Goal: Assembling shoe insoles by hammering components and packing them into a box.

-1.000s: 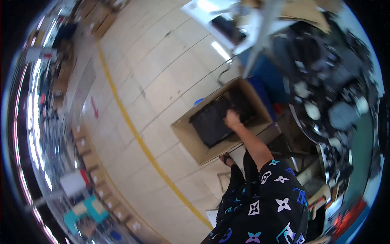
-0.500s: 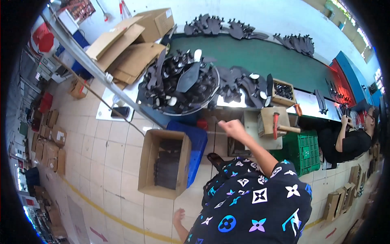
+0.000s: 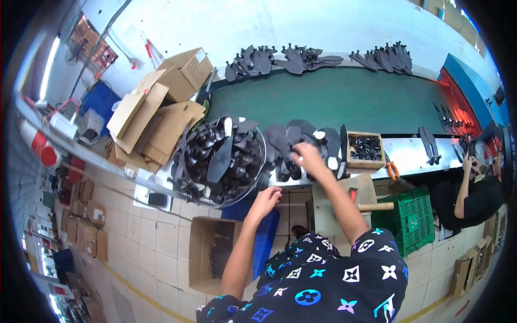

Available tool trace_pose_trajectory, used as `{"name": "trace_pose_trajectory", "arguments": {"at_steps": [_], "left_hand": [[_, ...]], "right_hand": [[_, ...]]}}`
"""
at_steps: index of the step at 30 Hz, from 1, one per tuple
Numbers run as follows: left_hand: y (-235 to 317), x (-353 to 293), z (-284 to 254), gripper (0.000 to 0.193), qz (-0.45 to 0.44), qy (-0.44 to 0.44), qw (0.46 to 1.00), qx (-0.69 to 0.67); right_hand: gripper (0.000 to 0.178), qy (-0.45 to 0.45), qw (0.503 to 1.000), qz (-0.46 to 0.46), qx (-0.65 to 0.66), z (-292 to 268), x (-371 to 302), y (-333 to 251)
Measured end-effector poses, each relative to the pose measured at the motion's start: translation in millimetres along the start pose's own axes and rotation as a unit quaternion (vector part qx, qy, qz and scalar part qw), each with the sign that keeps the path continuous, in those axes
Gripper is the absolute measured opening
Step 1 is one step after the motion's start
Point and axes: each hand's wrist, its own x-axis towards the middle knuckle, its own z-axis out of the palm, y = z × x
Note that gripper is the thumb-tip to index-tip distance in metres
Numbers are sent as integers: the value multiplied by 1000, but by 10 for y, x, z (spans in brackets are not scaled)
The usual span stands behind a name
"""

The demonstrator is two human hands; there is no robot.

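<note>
My right hand (image 3: 307, 156) reaches over a heap of flat dark-grey, paddle-shaped pieces (image 3: 291, 135) on the bench edge. Its fingers bend down closed among the pieces, and what they grip is hidden. Lower and to the left, my left hand (image 3: 266, 202) hovers just in front of the bench, fingers loosely spread with nothing visible in them. Beside it stands a round wire basket (image 3: 263, 156), piled high with black parts. A larger paddle-shaped piece (image 3: 219, 161) with a white end lies on top of that pile.
A wooden box (image 3: 349, 161) of small black parts stands right of the heap, near orange-handled pliers (image 3: 392, 171). A hammer (image 3: 375, 206) lies on a stool. An open carton (image 3: 199, 258), a green crate (image 3: 414, 215) and flattened cardboard (image 3: 175, 129) surround me. A co-worker (image 3: 468, 196) sits at right.
My right hand has moved forward onto the heap. My left hand has risen from low beside my body to the bench edge. The view has shifted, and I am nearer the bench.
</note>
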Motion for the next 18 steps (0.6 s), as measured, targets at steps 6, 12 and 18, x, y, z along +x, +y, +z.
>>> {"name": "trace_pose_trajectory", "arguments": {"at_steps": [6,12,18], "left_hand": [[151,640,219,23,-34,56,998,0],[112,814,275,20,-3,157,985,70],[-10,1381,528,38,-85,115,984,-110]], "right_hand": [[25,-151,984,95,8,435,-65,5],[14,63,935,132,324,-219,-266,233],[12,216,792,241,518,-572,-614,423]]}}
